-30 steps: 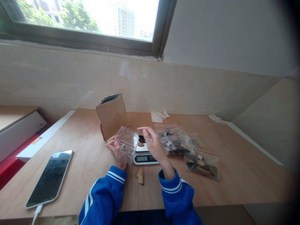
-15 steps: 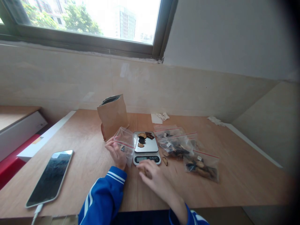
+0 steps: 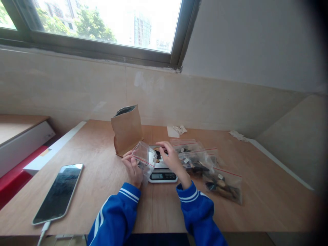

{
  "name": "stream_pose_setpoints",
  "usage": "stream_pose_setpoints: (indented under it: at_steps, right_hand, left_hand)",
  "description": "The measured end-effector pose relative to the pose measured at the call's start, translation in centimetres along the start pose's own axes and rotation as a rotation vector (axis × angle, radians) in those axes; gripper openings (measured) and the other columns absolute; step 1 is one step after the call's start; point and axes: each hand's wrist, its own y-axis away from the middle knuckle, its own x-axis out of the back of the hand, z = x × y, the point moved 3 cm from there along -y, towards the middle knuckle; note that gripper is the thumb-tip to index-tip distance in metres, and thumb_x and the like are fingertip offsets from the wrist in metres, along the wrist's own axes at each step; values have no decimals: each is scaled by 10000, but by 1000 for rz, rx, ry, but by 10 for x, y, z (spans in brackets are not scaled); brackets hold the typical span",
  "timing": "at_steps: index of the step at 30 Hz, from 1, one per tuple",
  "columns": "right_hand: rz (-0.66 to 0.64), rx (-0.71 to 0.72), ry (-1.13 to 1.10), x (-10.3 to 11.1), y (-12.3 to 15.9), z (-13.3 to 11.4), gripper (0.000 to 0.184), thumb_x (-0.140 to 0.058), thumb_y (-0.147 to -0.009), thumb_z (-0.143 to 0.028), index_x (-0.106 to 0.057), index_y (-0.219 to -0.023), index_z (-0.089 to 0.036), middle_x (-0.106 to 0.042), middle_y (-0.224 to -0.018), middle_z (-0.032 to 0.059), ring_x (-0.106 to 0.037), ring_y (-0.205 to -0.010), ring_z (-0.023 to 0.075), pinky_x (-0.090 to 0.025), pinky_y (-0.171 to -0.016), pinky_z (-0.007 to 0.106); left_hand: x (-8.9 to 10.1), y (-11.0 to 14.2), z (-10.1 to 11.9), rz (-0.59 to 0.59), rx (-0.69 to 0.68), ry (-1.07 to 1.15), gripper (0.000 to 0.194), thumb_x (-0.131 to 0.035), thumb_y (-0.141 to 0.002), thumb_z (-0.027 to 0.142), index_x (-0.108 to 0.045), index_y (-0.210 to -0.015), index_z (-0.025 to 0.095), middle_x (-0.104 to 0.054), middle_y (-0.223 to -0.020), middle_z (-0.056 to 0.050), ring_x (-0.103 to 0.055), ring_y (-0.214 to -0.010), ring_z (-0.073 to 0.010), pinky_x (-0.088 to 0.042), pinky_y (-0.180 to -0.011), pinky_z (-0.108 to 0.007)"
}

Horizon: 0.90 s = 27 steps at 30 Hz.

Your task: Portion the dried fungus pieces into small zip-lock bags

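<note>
My left hand (image 3: pixel 133 169) is closed on a clear zip bag (image 3: pixel 145 157) with a red seal line, held with its mouth toward the scale. A small dark item shows inside the bag, too blurred to name. Just right of it stands a white digital kitchen scale (image 3: pixel 163 177) with a metal plate. Several dried brown and black slices (image 3: pixel 158 155) lie on the plate, partly covered by my right hand (image 3: pixel 171 156). That hand hovers over the plate, its fingers apart and nothing seen between them.
Several filled zip bags (image 3: pixel 222 186) of dark dried pieces lie right of the scale. Behind my left hand stands an open brown paper bag (image 3: pixel 126 128). A phone (image 3: pixel 58 194) with a white cable lies at left. Crumpled paper (image 3: pixel 179 130) sits near the wall.
My right hand has moved from in front of the scale up over its plate. My left hand still holds the clear zip bag. The view has shifted slightly.
</note>
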Motion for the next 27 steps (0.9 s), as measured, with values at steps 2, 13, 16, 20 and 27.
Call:
stream_pose_setpoints:
  at_steps: [2,13,16,20,27]
  right_hand:
    - [-66,-1,100,-13,5,25,286,-451,-937,-273,-588,-1176,-199,-588,-1206,107,-530,-1168,222,-416,-1035,405]
    - [-205,-1,579,-41,17,41,262,-508,-909,-253,-567,-1145,-158,-560,-1099,128,-509,-992,269,-462,-876,414]
    - [-187,22,579,-41,18,40,215,-415,-922,-167,-578,-1060,-146,-573,-1053,136,-508,-944,259,-453,-855,412]
    - [-81,-33,333,-36,13,41,190,-398,-914,-158,-573,-987,-149,-590,-995,127,-533,-946,247,-443,-898,422]
    - [134,-92,-232,-10,-14,-11,309,-459,-948,-384,-544,-1180,-199,-611,-1086,77,-579,-1019,169,-451,-941,324]
  left_hand:
    - [-1,0,3,-12,-29,-8,145,-359,-966,342,-416,-953,209,-538,-1106,-89,-550,-1079,-203,-420,-948,-434]
    - [0,0,2,-11,-28,-41,159,-354,-963,358,-409,-942,210,-543,-1090,-92,-546,-1088,-210,-414,-965,-449]
    - [0,-1,1,-13,-11,-46,167,-356,-962,365,-414,-943,211,-542,-1095,-92,-548,-1081,-210,-409,-970,-449]
    - [0,-1,-1,-32,15,-56,166,-353,-966,359,-423,-964,209,-534,-1108,-94,-544,-1079,-208,-408,-968,-446]
    - [-2,-1,4,-43,-9,-98,185,-358,-964,380,-423,-936,209,-551,-1079,-86,-536,-1068,-205,-408,-963,-437]
